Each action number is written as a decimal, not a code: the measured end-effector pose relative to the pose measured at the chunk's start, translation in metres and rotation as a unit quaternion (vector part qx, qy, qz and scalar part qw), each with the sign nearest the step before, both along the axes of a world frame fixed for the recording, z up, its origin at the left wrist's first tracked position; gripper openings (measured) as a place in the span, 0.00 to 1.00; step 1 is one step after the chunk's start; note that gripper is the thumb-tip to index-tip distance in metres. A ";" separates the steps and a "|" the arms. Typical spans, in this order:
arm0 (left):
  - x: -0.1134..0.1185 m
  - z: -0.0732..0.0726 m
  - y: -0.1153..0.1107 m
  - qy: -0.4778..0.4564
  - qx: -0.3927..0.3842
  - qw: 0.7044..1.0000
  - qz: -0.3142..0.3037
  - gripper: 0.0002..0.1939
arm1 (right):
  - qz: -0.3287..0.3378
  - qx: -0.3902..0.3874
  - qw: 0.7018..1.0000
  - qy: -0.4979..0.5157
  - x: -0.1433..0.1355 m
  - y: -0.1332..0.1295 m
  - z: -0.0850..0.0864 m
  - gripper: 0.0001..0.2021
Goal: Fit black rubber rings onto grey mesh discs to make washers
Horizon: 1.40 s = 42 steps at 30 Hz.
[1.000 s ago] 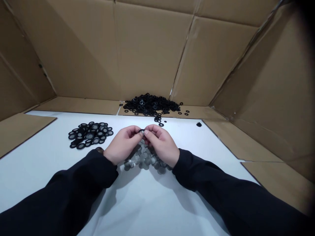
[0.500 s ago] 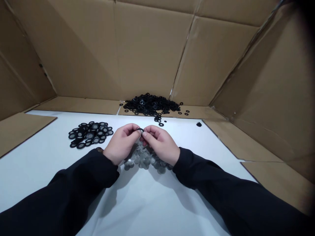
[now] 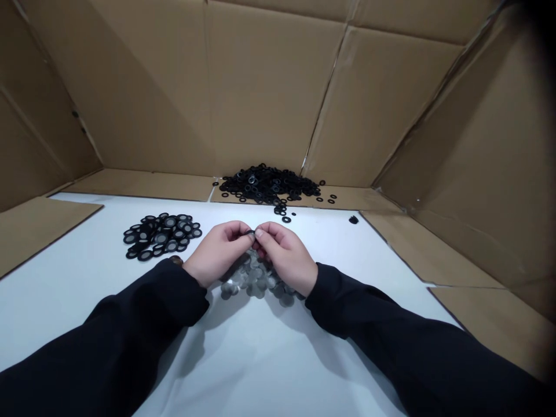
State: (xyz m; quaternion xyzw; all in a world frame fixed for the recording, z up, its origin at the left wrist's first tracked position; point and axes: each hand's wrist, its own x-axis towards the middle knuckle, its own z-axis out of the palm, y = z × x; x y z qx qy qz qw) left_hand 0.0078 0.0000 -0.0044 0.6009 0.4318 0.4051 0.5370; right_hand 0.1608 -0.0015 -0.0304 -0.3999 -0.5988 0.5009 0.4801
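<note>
Between the fingertips of both hands is a small black rubber ring (image 3: 252, 232), mostly covered by the thumbs. My left hand (image 3: 223, 248) pinches its left side, and my right hand (image 3: 284, 250) pinches its right side. Under and behind the hands lies a heap of grey mesh discs (image 3: 256, 281) on the white tabletop (image 3: 260, 359). Whether a disc sits inside the held ring cannot be made out. To the left of my left hand is a pile of black rings with grey mesh centres (image 3: 160, 237).
A large heap of loose black rings (image 3: 269, 184) lies at the back on a cardboard strip (image 3: 152, 184), with several strays around it. A small black piece (image 3: 353, 220) sits at the right. Tall cardboard walls (image 3: 269, 87) enclose the table's back and sides.
The held ring has tilted so that less of it shows between the thumbs. Both hands stay close together in nearly the same place; the view has shifted slightly.
</note>
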 end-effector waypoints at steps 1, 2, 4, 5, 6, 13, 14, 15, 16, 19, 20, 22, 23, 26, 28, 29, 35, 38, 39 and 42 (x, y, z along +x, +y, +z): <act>-0.001 0.000 0.000 0.011 0.003 1.000 -0.003 0.08 | 0.000 0.008 1.000 -0.009 0.001 0.000 0.000 0.12; -0.001 0.000 0.001 0.021 0.006 1.000 -0.003 0.08 | -0.001 0.018 1.000 -0.019 0.002 0.000 0.000 0.12; -0.002 0.001 0.001 0.037 0.017 0.999 -0.002 0.08 | -0.004 0.036 0.999 -0.034 0.004 0.001 0.000 0.11; -0.002 0.001 0.001 0.041 0.023 0.999 0.000 0.08 | -0.004 0.039 0.999 -0.036 0.004 0.001 0.000 0.11; -0.002 0.001 0.001 0.040 0.029 0.999 0.002 0.09 | -0.001 0.037 0.999 -0.036 0.005 0.001 0.001 0.10; 0.001 0.001 -0.001 -0.006 0.039 0.999 0.019 0.07 | 0.000 0.049 0.995 -0.091 0.001 -0.002 0.000 0.09; 0.001 0.000 -0.001 -0.008 0.038 0.999 0.024 0.07 | -0.009 0.063 0.991 -0.117 0.000 -0.003 0.001 0.10; 0.002 0.000 -0.001 -0.008 0.037 0.999 0.028 0.07 | -0.018 0.078 0.987 -0.142 0.000 -0.004 0.002 0.10; 0.002 0.000 -0.002 -0.007 0.036 0.999 0.032 0.07 | -0.026 0.092 0.982 -0.164 0.000 -0.004 0.003 0.10; 0.002 0.000 -0.002 -0.004 0.043 0.998 0.035 0.08 | -0.042 0.111 0.975 -0.188 0.001 -0.005 0.005 0.10; 0.002 0.000 -0.002 -0.003 0.045 0.998 0.034 0.08 | -0.042 0.107 0.977 -0.178 0.001 -0.005 0.005 0.10; 0.001 0.001 -0.002 0.000 0.042 0.998 0.040 0.08 | -0.034 0.086 0.987 -0.133 0.000 -0.005 0.002 0.09; 0.001 0.002 -0.002 -0.001 0.037 0.998 0.047 0.09 | -0.026 0.075 0.991 -0.107 0.000 -0.005 0.000 0.09; 0.002 0.003 -0.002 -0.018 0.013 0.998 0.058 0.09 | -0.017 0.068 0.995 -0.071 -0.001 -0.004 -0.005 0.09; 0.002 0.003 -0.002 -0.024 0.004 0.998 0.054 0.10 | -0.025 0.071 0.994 -0.078 -0.001 -0.003 -0.005 0.09; 0.002 0.003 -0.003 -0.024 0.002 0.998 0.050 0.10 | -0.028 0.070 0.994 -0.083 0.000 -0.002 -0.004 0.10; -0.001 0.002 -0.001 0.001 -0.006 1.000 0.018 0.09 | -0.008 0.083 0.990 -0.111 0.008 0.000 0.003 0.07; -0.004 0.002 0.002 0.029 0.002 0.999 -0.019 0.09 | -0.003 0.100 0.989 -0.112 0.010 0.001 0.004 0.06; -0.005 0.002 0.002 0.039 0.007 0.999 -0.032 0.10 | -0.003 0.100 0.989 -0.107 0.010 0.001 0.004 0.06; -0.004 0.003 0.002 0.054 0.024 0.998 -0.039 0.10 | -0.013 0.083 0.992 -0.092 0.009 0.000 0.003 0.05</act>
